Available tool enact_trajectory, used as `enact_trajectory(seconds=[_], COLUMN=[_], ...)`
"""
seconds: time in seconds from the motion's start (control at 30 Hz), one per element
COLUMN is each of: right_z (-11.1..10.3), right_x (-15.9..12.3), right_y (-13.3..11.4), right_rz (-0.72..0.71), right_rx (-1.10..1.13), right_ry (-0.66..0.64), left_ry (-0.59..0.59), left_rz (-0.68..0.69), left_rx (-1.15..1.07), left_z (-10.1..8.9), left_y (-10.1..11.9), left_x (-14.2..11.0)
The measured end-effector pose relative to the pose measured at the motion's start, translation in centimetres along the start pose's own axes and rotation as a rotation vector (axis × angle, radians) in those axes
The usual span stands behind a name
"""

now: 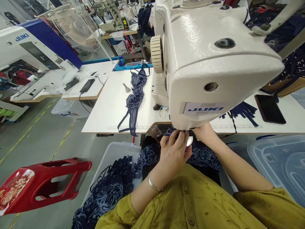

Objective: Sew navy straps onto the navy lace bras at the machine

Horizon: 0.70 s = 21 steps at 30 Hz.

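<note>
My left hand (175,149) is under the front of a white JUKI sewing machine (197,79), its fingers bent and pressed together on dark blue fabric. Only the back part of my right hand (203,132) shows; the machine head hides its fingers. Between the hands is a small white, rounded thing (189,141) that I cannot name. Navy patterned bra fabric (205,157) lies across my lap, below both hands. On the white tabletop left of the machine, a navy patterned bra (137,90) is stretched out. The needle area is hidden.
A clear bin (111,149) of patterned bras (107,190) stands at my left, beyond it a red stool (54,181). Right of the machine lie navy strips (246,111) and a phone (270,108). A lidded plastic box (281,159) is at my right.
</note>
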State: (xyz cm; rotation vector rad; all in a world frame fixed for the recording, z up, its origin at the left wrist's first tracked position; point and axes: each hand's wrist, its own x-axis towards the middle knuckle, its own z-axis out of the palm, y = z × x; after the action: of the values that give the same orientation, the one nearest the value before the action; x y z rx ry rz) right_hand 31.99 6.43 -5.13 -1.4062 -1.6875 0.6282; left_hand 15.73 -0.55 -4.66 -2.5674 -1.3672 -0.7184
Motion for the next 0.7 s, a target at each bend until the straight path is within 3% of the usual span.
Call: enact_trajectory(seconds=[0.7], right_z=[0.4], right_x=[0.0], right_y=[1.5], right_rz=[-0.103], right_rx=[-0.131], right_ry=[-0.033], left_ry=[0.034], left_rz=[-0.034], left_rx=[0.022], left_z=[0.1], left_y=[0.1], left_x=[-0.2])
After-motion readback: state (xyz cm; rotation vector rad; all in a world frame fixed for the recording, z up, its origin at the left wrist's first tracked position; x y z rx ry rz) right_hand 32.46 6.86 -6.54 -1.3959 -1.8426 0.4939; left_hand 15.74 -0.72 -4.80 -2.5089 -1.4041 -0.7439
